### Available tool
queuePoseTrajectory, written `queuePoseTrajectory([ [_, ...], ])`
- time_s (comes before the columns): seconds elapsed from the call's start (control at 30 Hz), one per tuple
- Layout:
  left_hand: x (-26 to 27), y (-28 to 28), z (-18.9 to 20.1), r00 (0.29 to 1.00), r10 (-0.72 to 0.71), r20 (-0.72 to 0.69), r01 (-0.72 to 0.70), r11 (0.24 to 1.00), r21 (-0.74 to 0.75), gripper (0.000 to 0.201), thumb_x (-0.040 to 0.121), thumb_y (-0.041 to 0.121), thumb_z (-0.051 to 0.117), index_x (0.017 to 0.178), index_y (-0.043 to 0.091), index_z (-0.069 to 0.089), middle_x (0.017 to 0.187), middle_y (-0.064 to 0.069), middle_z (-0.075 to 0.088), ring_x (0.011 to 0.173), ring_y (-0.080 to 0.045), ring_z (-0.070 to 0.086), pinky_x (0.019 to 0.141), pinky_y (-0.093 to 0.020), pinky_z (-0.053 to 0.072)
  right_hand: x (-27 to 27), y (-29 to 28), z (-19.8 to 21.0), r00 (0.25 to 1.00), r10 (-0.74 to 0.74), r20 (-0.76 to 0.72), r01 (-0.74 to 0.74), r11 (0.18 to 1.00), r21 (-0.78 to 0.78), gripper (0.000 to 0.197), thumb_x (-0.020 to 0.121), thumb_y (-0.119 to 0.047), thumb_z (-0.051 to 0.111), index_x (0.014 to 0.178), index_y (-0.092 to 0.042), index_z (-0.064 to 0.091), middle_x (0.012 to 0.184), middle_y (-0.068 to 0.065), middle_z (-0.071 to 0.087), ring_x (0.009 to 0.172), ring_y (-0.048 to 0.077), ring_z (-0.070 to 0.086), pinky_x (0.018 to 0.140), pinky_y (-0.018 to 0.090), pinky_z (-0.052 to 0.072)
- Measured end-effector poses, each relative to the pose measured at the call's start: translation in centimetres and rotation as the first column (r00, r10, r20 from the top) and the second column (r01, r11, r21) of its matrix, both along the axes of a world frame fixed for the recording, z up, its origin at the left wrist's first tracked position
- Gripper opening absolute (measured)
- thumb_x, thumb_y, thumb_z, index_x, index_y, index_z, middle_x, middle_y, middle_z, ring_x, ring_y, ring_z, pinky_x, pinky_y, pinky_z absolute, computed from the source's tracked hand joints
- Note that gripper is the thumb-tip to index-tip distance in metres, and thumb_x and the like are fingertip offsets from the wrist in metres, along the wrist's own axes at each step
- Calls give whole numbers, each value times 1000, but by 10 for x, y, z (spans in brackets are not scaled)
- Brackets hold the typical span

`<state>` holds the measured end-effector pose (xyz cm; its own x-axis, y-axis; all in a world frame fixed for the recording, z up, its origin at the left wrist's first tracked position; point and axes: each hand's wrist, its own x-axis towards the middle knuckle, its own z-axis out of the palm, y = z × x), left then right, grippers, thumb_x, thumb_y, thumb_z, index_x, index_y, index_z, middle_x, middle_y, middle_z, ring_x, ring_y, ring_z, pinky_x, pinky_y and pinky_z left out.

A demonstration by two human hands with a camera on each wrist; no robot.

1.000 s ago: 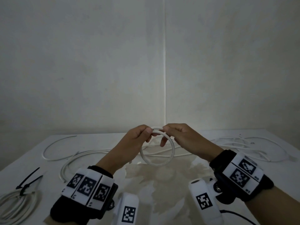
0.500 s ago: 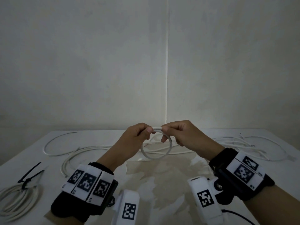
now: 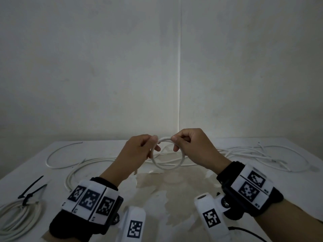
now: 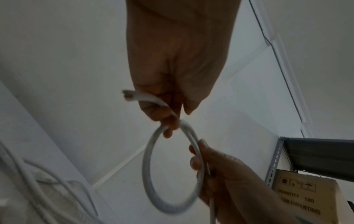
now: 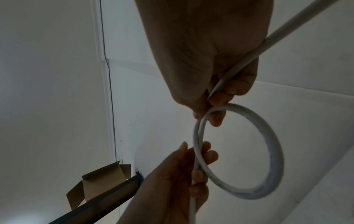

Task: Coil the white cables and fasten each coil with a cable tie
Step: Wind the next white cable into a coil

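Grips (image 3: pixel 141 147) (image 3: pixel 187 143) on loop (image 3: pixel 167 167); cut end (image 4: pixel 127 95) wrist-view only

Dim room: pale walls (image 3: pixel 104 75), white table (image 3: pixel 174 198), seemingly metal shelving (image 4: pixel 316 153).

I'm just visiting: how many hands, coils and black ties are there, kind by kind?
Hands: 2, left hand and right hand
Cable loop, pinched by both: 1
Tied coil: 1
Black ties: 2 strips showing
Total: 6; the loose cables are too tangled to count.
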<state>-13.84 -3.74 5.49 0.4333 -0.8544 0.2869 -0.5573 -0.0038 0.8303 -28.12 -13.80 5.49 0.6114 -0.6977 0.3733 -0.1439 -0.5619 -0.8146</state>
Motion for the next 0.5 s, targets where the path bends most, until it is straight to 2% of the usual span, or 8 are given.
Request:
queuePoseTrajectory([
  [0.07, 5, 3, 2, 989, 6, -146, -1, 999, 33, 33, 96, 22, 42, 80, 10, 68, 81, -13, 69, 62, -16, 60, 63, -30, 47, -1, -2, -2, 999, -25, 24, 25, 1000, -3, 28, 89, -23, 57, 62, -22, 61, 51, -9, 62, 41, 0, 47, 49, 13, 37],
  [0.2, 11, 13, 7, 942, -63, -330, 93, 993, 76, 28, 96, 8, 43, 82, 7, 67, 73, -9, 62, 53, -6, 62, 54, -16, 52, -2, -4, -8, 1000, -17, 12, 17, 1000, -5, 26, 89, -23, 58, 63, -22, 62, 53, -7, 62, 41, -1, 48, 49, 13, 37],
  [0.3, 13, 20, 12, 817, -177, -549, 236, 971, 38, 25, 92, 7, 46, 83, 7, 70, 66, -6, 65, 54, -7, 61, 53, -18, 52, -3, -6, -8, 999, -45, 18, 45, 999, -28, 25, 89, -21, 58, 64, -22, 61, 56, -6, 64, 42, -1, 49, 49, 12, 38],
  [0.33, 13, 21, 13, 799, -199, -567, 258, 966, 26, 24, 91, 9, 48, 84, 9, 70, 66, -3, 66, 56, -7, 61, 54, -18, 52, -4, -7, -8, 998, -51, 24, 52, 998, -31, 25, 89, -21, 58, 64, -21, 61, 57, -6, 64, 41, -1, 48, 49, 12, 39],
  [0.43, 10, 18, 7, 842, -206, -499, 248, 969, 17, 12, 79, 21, 59, 83, 14, 67, 74, 3, 67, 67, -7, 59, 62, -19, 48, -4, -8, -7, 996, -68, 54, 70, 997, -33, 24, 88, -19, 59, 64, -19, 61, 56, -6, 64, 40, 0, 47, 49, 13, 39],
  [0.5, 6, 16, 1, 834, -219, -506, 252, 968, -3, 20, 68, 26, 62, 83, 12, 63, 76, 4, 69, 72, -10, 63, 65, -21, 54, -4, -6, -8, 994, -83, 68, 86, 996, -39, 23, 88, -19, 59, 65, -16, 62, 56, -5, 63, 41, -2, 48, 49, 10, 37],
])
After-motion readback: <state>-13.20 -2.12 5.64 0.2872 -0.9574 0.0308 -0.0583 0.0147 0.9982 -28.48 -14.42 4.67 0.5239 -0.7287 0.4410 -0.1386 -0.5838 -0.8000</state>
